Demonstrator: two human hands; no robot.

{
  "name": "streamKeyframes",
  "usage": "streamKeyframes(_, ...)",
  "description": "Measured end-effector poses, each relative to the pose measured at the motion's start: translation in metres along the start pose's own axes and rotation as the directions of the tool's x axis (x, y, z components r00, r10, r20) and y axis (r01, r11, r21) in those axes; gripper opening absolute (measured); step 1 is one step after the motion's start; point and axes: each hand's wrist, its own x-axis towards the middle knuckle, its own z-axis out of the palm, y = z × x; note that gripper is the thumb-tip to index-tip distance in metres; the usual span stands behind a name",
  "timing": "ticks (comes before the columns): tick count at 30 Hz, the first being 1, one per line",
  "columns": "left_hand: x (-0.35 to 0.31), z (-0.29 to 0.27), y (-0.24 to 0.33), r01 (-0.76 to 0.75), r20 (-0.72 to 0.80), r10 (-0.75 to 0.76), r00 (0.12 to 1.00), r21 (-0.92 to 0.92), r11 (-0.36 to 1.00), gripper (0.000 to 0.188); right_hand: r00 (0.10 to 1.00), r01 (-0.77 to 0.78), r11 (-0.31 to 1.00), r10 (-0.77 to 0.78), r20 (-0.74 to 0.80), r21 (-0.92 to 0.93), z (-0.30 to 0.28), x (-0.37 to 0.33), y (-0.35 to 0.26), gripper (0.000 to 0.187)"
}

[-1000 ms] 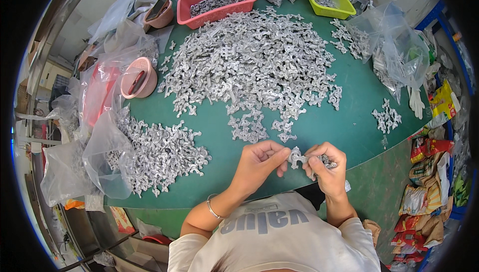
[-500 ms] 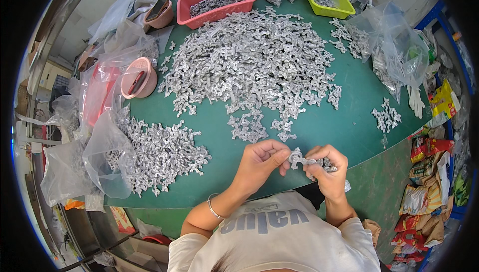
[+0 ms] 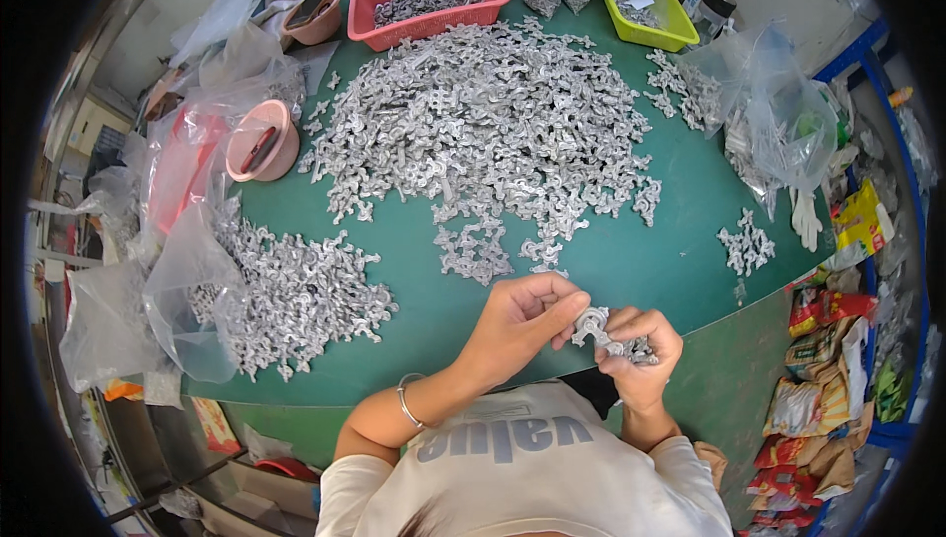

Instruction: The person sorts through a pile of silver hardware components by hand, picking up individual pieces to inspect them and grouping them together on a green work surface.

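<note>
Head view: from where I stood, a small silvery metal part with curved arms (image 3: 591,326) was held up between the person's two bare hands, by the near edge of a green-topped table (image 3: 641,266). The left hand (image 3: 525,328) was pinching its upper end between thumb and forefinger. The right hand (image 3: 642,352) had thumb and fingers pressed together on its lower end, with more silvery pieces (image 3: 641,349) bunched in its grasp. At eleven o'clock from the hands rose a broad heap of grey metal pieces (image 3: 483,123), a pinkish-red rectangular plastic basket (image 3: 419,32) behind it. A smaller grey heap (image 3: 307,296) lay at nine o'clock, a round pale-pink plastic tub (image 3: 287,143) at ten, a yellow-green plastic basket (image 3: 650,37) at twelve, and a loose metal cluster (image 3: 746,244) at two
</note>
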Motion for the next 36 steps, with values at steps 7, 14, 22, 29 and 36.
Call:
streamKeyframes(7, 0.005, 0.011, 0.008, 0.055, 0.091, -0.057, 0.994, 0.027, 0.998, 0.015, 0.993, 0.118, 0.993, -0.118, -0.026, -0.007, -0.001, -0.01, 0.001, 0.041)
streamKeyframes(14, 0.008, 0.016, 0.009, 0.102, 0.167, -0.097, 0.981, -0.025, 0.994, 0.018, 0.988, 0.152, 0.988, -0.153, -0.026, -0.033, 0.002, -0.012, -0.001, 0.044)
streamKeyframes(22, 0.008, 0.018, 0.013, 0.124, 0.226, -0.106, 0.968, -0.069, 0.99, 0.019, 0.984, 0.178, 0.983, -0.178, 0.007, -0.045, 0.004, -0.011, -0.003, 0.039)
streamKeyframes(29, 0.007, 0.016, 0.019, -0.01, 0.212, 0.012, 0.977, -0.007, 1.0, 0.017, 0.975, -0.065, 0.977, 0.106, -0.197, 0.201, 0.017, -0.006, -0.013, 0.019)
streamKeyframes(36, -0.046, -0.005, 0.075, -0.439, 0.519, 0.16, 0.84, 0.476, 0.762, 0.034, 0.913, -0.239, 0.909, 0.33, -0.239, 0.343, 0.021, -0.003, -0.019, 0.016)
